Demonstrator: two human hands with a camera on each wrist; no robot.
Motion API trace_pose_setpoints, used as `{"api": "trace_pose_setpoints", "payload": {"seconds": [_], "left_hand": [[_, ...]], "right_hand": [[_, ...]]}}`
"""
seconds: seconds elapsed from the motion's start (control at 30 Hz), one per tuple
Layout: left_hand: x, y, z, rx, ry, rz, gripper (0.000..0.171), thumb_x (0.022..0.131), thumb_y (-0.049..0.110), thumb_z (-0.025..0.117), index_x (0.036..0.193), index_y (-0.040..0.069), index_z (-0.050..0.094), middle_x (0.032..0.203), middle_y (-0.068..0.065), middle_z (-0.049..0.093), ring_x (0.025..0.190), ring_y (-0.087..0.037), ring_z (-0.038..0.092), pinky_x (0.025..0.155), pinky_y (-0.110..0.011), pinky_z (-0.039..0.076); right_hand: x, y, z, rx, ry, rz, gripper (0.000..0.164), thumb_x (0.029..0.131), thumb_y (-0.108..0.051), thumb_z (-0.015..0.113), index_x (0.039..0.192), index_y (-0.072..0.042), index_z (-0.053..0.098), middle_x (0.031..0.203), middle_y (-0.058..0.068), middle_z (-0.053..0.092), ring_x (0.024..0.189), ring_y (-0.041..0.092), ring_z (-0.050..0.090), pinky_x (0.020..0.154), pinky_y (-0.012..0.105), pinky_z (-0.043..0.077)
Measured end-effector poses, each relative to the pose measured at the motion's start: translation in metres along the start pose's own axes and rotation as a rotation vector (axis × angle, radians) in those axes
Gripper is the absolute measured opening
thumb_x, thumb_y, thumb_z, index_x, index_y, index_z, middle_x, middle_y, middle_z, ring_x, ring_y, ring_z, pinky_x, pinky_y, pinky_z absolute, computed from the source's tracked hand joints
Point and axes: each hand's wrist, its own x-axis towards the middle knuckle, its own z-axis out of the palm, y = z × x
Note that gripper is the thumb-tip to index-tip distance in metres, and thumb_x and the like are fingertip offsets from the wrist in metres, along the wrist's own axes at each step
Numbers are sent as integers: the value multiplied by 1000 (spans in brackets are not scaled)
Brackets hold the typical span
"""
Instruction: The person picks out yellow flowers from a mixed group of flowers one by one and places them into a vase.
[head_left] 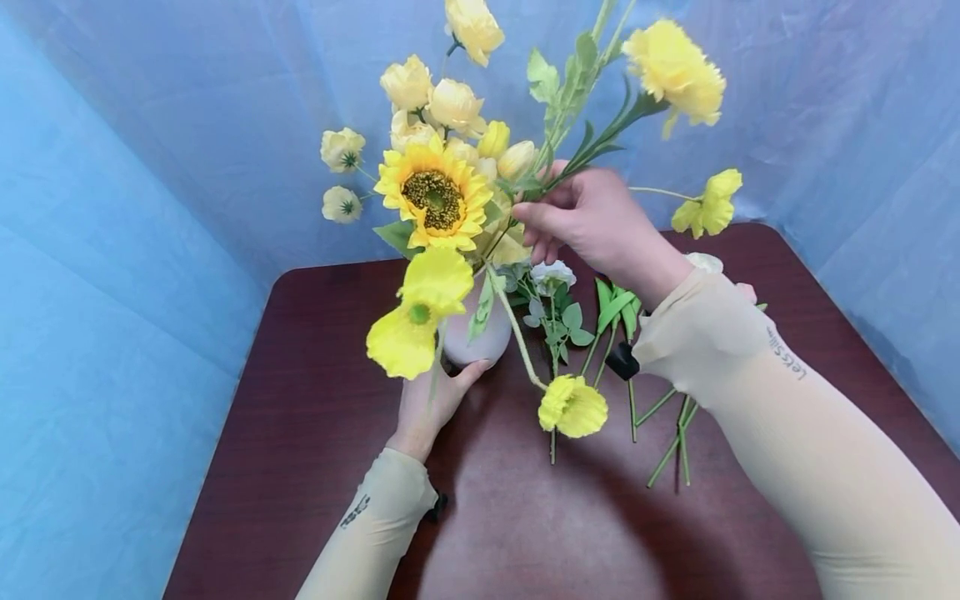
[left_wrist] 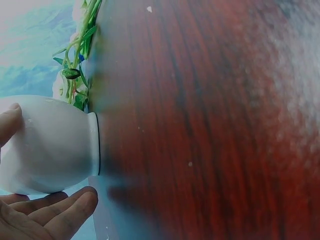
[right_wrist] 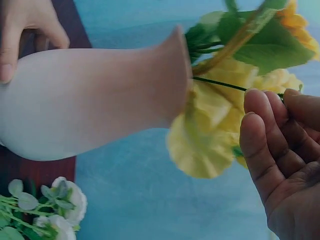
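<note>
A white vase (head_left: 480, 329) with a flared mouth stands on the table, full of yellow flowers. My left hand (head_left: 433, 404) grips its lower body; in the left wrist view the thumb lies on one side of the vase (left_wrist: 50, 145) and the fingers on the other. Above the mouth, my right hand (head_left: 592, 217) pinches the thin dark stem (right_wrist: 220, 83) of a yellow carnation (head_left: 675, 71). That stem reaches to the vase's mouth in the right wrist view; its lower end is hidden. A sunflower (head_left: 432, 198), yellow poppies (head_left: 420, 312) and pale yellow blooms (head_left: 456, 107) surround the hands.
Right of the vase, a white flower (head_left: 553, 275) with leafy stem and several green stems (head_left: 682, 429) lie on the dark red wooden table (head_left: 300, 400). A drooping poppy (head_left: 573, 407) hangs over the table's front. Blue cloth (head_left: 150, 167) hangs behind and beside the table.
</note>
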Motion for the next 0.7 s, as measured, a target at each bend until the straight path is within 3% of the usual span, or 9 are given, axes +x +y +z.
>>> {"api": "trace_pose_setpoints", "payload": {"seconds": [0.1,0.17,0.3,0.37,0.53,0.6,0.7], "left_hand": [[-1,2,-1,-11,-32,-120,92,76,56,75,150,28,27,143,-5,44,125,-24,45,96,-49,45],[-1,2,-1,-10,-37,-144,95,76,58,75,150,28,25,145,-5,42,126,-25,45,96,-49,45],[0,0,0,-24,7,-17,87,76,52,77,145,16,36,138,-8,47,125,-22,45,99,-46,43],[-1,-2,-1,-29,26,28,74,77,48,78,134,13,47,127,-8,55,116,-21,51,94,-45,46],[-5,-1,-4,8,21,-25,55,78,47,76,117,14,58,101,-6,65,87,-26,62,71,-49,53],[-4,-1,-4,5,8,-9,59,79,47,76,122,13,55,108,-6,63,96,-25,61,78,-48,52],[-2,-1,-2,-35,2,18,63,76,49,79,124,17,54,114,-2,59,106,-17,55,87,-42,49]], "right_hand": [[3,7,6,-42,-18,35,33,91,-33,68,92,0,66,75,18,68,64,29,65,62,37,57],[4,12,8,-109,-23,46,37,91,-38,67,83,-3,71,71,15,68,63,27,65,64,37,56],[7,19,14,-194,-34,51,41,91,-44,65,73,-8,73,65,12,67,62,23,64,64,37,54],[8,22,18,-214,-42,52,40,91,-43,65,71,-10,73,64,12,67,61,23,64,62,36,54],[7,29,24,-278,-56,70,46,91,-43,65,63,-6,69,60,12,64,52,26,55,43,32,38],[6,29,25,-271,-64,88,47,90,-46,65,64,-7,69,61,12,64,53,27,55,42,32,34],[2,27,23,-189,-73,104,44,86,-49,68,69,-9,71,65,14,66,61,27,61,48,33,42]]}}
